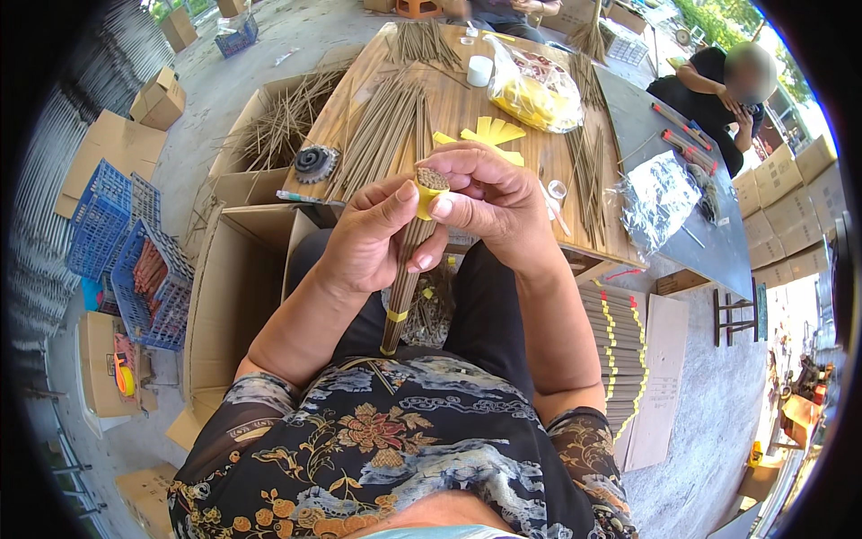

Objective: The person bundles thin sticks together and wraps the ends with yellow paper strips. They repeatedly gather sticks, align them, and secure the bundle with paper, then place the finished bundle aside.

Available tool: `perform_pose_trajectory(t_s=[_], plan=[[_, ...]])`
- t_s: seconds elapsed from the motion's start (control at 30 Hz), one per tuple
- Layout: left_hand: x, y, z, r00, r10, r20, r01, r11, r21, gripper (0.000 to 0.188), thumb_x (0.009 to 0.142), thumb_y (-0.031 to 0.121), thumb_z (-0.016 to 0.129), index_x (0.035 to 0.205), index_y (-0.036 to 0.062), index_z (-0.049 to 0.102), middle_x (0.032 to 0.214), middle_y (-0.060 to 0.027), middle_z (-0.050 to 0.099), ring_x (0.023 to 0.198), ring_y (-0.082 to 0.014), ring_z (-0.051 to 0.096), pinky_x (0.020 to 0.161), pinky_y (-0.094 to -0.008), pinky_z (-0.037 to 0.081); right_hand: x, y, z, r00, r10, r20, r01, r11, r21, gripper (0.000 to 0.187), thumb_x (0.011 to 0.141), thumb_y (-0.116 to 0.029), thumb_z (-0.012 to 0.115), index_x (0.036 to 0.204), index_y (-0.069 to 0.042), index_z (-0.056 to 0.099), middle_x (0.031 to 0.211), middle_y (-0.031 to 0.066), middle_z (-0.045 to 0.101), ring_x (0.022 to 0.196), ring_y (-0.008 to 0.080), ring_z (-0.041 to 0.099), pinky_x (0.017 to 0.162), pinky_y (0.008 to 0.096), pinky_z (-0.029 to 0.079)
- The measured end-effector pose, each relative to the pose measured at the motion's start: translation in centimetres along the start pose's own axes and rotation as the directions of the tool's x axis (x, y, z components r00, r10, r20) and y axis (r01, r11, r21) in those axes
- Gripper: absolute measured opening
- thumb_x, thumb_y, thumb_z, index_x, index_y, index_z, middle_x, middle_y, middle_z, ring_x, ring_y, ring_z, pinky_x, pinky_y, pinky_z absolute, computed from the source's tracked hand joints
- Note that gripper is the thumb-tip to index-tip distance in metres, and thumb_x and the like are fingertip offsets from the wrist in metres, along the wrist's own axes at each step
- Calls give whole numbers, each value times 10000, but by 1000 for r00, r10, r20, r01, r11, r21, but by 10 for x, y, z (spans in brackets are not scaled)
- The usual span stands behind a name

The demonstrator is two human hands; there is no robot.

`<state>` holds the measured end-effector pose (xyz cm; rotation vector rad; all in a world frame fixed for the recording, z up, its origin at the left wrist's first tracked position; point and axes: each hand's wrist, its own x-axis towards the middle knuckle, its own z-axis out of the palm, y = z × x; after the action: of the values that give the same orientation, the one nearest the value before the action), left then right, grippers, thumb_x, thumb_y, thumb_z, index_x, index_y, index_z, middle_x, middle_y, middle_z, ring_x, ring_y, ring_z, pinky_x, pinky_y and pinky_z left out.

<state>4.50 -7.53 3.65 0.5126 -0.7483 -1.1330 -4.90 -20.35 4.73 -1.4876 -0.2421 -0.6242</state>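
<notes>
covering yellow band [425, 205] partly: hands [492, 199]

Wood table [549, 154]: is bearing loose sticks [382, 126] in a spread on its left, a dark gear [316, 163] sitting near them at the edge.
Table middle: yellow strips [494, 132] are fanning out; beyond them a plastic bag [536, 94] is lying near a white tub [479, 71].
Table right: more sticks are lying lengthwise.
Grey table [636, 110]: is carrying a crumpled shiny sheet [663, 199] and red tools [687, 148].
Floor [718, 386], right: banded bundles [612, 355] are lying beside flat cardboard [660, 386].
Floor, left: blue crates [108, 220] and cartons [158, 99] are standing.
</notes>
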Motion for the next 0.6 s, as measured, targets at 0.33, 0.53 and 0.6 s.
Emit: perform_pose_trajectory(t_s=[0.33, 0.53, 0.6], plan=[[-3, 0, -11, 991, 15, 135, -7, 998, -57, 376, 907, 276, 452, 1091, -50, 492, 878, -118, 547, 529, -161, 514, 442, -236, 417, 2, -1, -6, 995, 0, 96, 3, 1000, -29, 316, 740, -91, 690, 1038, -31, 605, 972, 47, 562, 847, 104, 539, 728, 222, 449], [-5, 0, -7, 987, 41, 156, -32, 998, -61, 400, 907, 279, 450, 1099, -71, 482, 929, -146, 557, 526, -153, 515, 445, -235, 424, -1, -7, 6, 995, 34, 97, -46, 990, 130, 328, 742, -53, 678, 1051, 0, 585, 991, 46, 550, 903, 111, 551, 765, 229, 460], [-5, 0, -6, 987, 38, 154, -28, 997, -70, 397, 908, 276, 449, 1101, -69, 482, 927, -149, 556, 526, -151, 516, 445, -236, 424, -1, -4, 5, 995, -15, 95, 5, 995, 102, 329, 741, -37, 673, 1054, 10, 580, 990, 46, 550, 921, 116, 554, 779, 234, 463]])
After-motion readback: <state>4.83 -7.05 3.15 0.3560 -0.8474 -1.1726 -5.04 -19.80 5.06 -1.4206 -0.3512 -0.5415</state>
